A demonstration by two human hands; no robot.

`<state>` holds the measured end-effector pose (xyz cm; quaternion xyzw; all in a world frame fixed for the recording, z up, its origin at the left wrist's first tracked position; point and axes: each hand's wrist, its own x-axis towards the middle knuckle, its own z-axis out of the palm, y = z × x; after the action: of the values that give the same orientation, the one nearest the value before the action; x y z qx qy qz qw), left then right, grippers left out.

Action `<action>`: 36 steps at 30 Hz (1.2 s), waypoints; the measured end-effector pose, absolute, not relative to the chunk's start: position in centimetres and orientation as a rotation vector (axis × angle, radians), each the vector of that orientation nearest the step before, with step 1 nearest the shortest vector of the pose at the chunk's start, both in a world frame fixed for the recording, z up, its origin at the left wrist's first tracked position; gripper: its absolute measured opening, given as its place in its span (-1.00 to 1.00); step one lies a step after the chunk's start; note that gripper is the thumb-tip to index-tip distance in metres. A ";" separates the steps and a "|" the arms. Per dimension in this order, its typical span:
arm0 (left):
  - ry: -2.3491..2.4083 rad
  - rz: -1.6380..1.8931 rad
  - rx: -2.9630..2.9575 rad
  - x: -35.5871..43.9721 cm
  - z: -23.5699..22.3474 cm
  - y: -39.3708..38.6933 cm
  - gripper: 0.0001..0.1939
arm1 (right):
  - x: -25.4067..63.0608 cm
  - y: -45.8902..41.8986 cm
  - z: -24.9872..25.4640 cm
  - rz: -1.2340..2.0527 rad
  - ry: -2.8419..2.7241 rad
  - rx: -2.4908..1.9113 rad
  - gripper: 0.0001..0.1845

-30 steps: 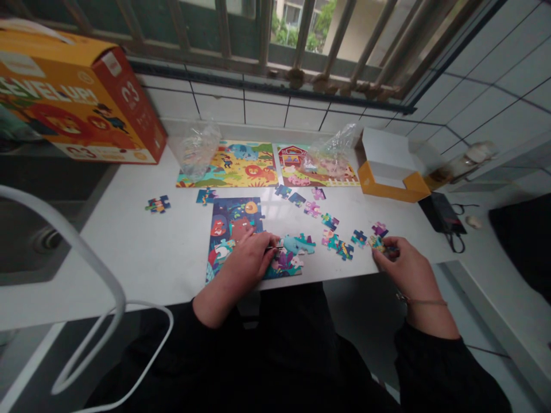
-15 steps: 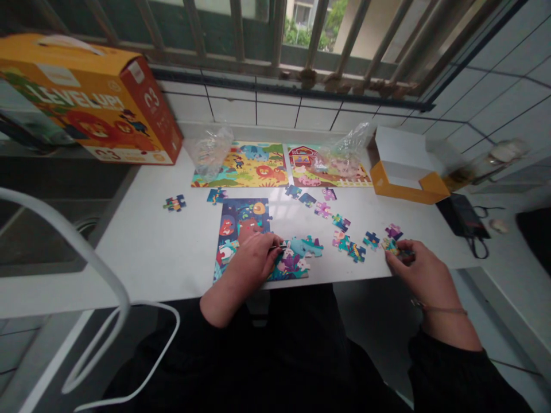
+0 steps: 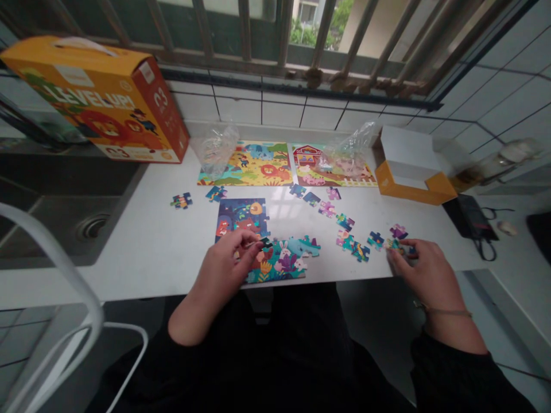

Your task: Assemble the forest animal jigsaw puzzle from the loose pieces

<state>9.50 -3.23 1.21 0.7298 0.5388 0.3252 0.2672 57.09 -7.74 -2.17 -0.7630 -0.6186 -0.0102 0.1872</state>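
Note:
Over the partly joined jigsaw puzzle (image 3: pixel 282 267), my left hand (image 3: pixel 226 258) pinches a dark puzzle piece (image 3: pixel 266 243) between thumb and fingertips. The puzzle shows a bear, a rabbit and a blue animal, and my hand covers part of its left side. At the right, my right hand (image 3: pixel 424 267) has its fingers closed around a puzzle piece (image 3: pixel 392 245), partly hidden by them. Close to that hand lie a purple piece (image 3: pixel 399 231) and a blue piece (image 3: pixel 376 240). Several more loose pieces (image 3: pixel 359 251) spread between the puzzle and my right hand.
Behind the puzzle lie two finished picture boards (image 3: pixel 262 172), with crumpled clear plastic bags (image 3: pixel 217 152) on them. An orange box (image 3: pixel 142 109) stands back left beside a sink (image 3: pixel 92 229). An open box (image 3: pixel 413 178) and a black device (image 3: pixel 469 218) sit at right. A white cable (image 3: pixel 64 258) arches at front left.
My left hand has moved left and lifted a little with the dark piece, uncovering the rabbit part of the puzzle. My right hand stays nearly in place. The whole view has shifted slightly.

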 end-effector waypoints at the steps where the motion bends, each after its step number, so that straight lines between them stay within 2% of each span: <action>1: 1.505 0.880 1.961 9.0 1.4 -2.8 -0.73 | 56.9 -7.6 -2.1 -0.033 -1.746 -2.134 -0.47; 5: 1.649 0.826 2.149 6.9 0.7 -0.5 -0.64 | 56.6 -7.3 -2.1 -0.062 -1.777 -2.094 -0.52; 9: 1.749 0.577 2.225 3.7 -0.5 -0.5 -0.28 | 56.4 -7.4 -2.1 -0.094 -1.796 -2.059 -0.55; 11: 1.674 0.454 2.270 2.1 -0.8 -1.2 -0.22 | 56.2 -7.7 -2.0 -0.109 -1.788 -2.037 -0.56; 21: 1.592 0.449 2.287 0.0 -0.9 -2.6 -0.42 | 52.5 -7.6 -1.0 -0.098 -1.812 -1.891 -0.67; 30: 1.378 0.496 2.463 4.0 -1.0 -3.8 -0.61 | 42.8 -9.3 -2.0 0.039 -2.004 -1.482 -0.88; 36: 1.208 0.520 2.541 10.7 -1.9 -4.8 -0.66 | 37.2 -10.0 -2.0 0.195 -2.182 -1.201 -0.73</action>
<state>10.75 -4.82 -1.86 0.8794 0.4180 0.1800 0.1398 37.24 -9.98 -2.05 -0.4562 -0.8285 0.0742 0.3162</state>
